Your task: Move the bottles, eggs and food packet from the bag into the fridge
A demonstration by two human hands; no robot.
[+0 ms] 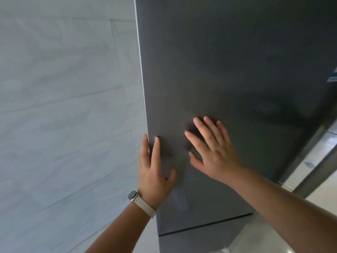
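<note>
A dark grey fridge door [228,70] fills the middle and right of the head view, with no gap showing at its edge. My left hand [155,168], with a watch on its wrist, lies at the door's left edge, fingers wrapped partly around that edge. My right hand [213,152] is pressed flat on the door face, fingers spread, just right of the left hand. Neither hand holds anything. A seam low down separates this door from a lower door [191,240]. The bag, bottles, eggs and food packet are out of view.
A pale grey tiled wall [63,106] stands close on the left of the fridge. A glossy light floor [273,240] shows at the bottom right. A blue and white sticker [332,77] sits at the fridge's right edge.
</note>
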